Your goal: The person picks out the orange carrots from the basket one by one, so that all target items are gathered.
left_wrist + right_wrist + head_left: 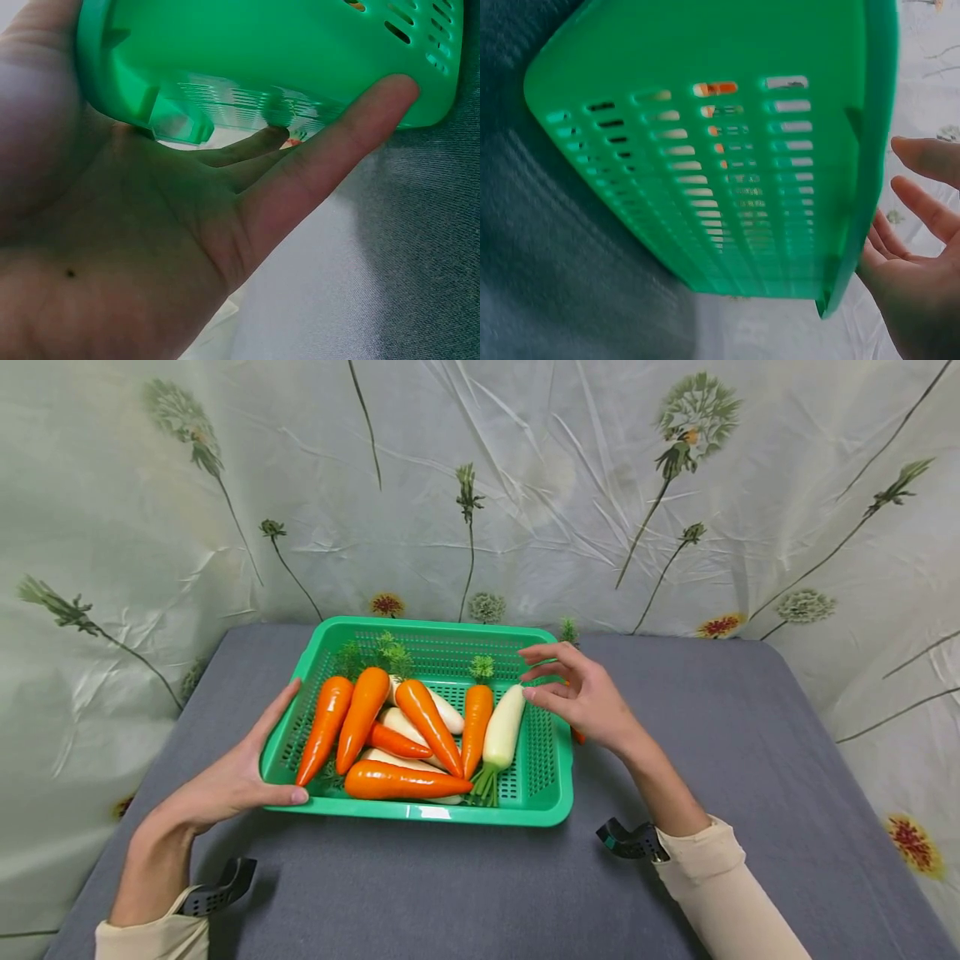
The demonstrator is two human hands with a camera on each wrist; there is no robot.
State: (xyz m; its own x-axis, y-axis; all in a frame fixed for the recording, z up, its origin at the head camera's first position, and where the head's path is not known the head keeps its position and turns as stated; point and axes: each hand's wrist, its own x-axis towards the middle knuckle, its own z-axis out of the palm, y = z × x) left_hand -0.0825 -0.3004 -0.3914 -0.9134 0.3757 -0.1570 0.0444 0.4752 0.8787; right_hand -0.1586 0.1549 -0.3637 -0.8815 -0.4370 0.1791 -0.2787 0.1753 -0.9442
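Observation:
A green plastic basket (420, 812) holds several orange carrots (363, 718) and several white radishes (504, 727). My left hand (232, 772) braces its near left corner, the thumb on the front rim and straight fingers (322, 165) along the outer left wall. Over the right rim hovers my right hand (577, 693), its fingers (922, 206) spread and bent a little around nothing. The thumb tip is close to the top of the rightmost radish. Behind this hand, a green leafy tuft (568, 631) and an orange tip (578, 736) show outside the basket; the hand hides the part between.
The basket stands on a grey cloth-covered table (712, 710). A pale curtain (420, 510) printed with flowers hangs behind the table's far edge. Each wrist wears a black strap, such as the right one (630, 841).

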